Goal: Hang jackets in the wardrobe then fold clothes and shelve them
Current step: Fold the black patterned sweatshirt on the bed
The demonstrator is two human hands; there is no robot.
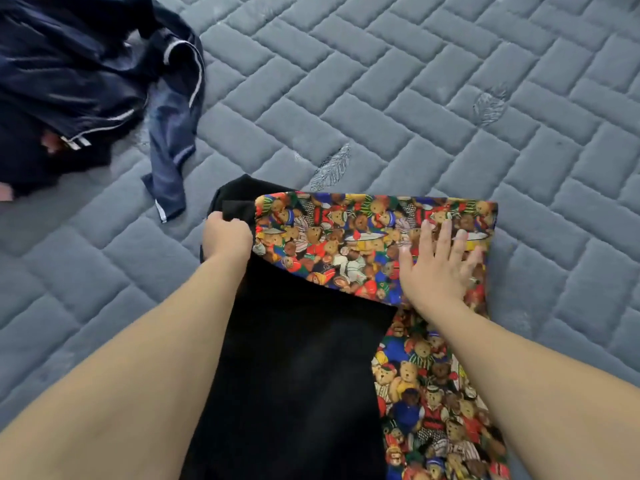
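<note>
Two hands on the teddy-bear print garment at the near edge of the quilted mattress, so I'm mid-fold. My left hand pinches its black lining while my right hand presses flat on the folded-over part. Next I'd probably bring that pinched edge across, keeping it square.

Two bare forearms, no sleeves, left grip, right grip

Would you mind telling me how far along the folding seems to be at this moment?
Nothing finished is in view: no neat stack, wardrobe or shelf. In hand: the black garment with colourful teddy-bear print is partly folded on the grey quilted mattress; the left hand grips its black edge while the right hand presses flat on the print. Left: the crumpled navy clothes pile at the upper left.
</note>
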